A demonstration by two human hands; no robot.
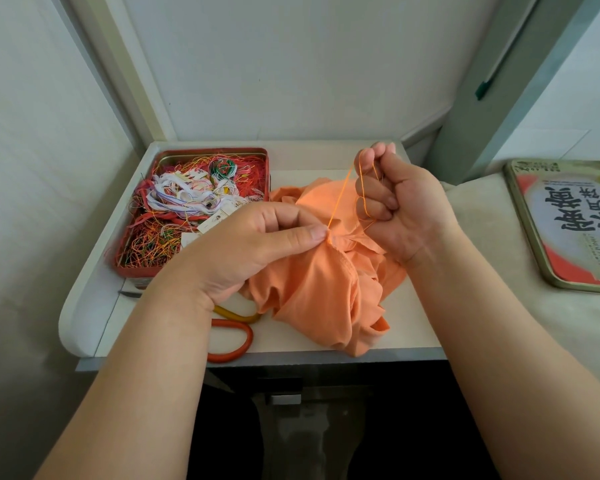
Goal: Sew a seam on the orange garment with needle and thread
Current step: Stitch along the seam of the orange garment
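Observation:
The orange garment [319, 289] lies bunched on the small white table [94, 306]. My left hand [257, 251] pinches a fold of it between thumb and forefinger, where the orange thread [340, 199] leaves the cloth. The thread runs taut up to my right hand [399, 209], raised above the garment. Its curled fingers hold the thread, which loops around them. A thin dark needle [381, 178] shows between those fingers.
An open red tin [129, 244] full of tangled coloured threads sits at the table's left. Scissors with orange and yellow handles [232, 337] lie at the front edge, partly under my left wrist. The tin's printed lid [568, 223] rests on a surface to the right.

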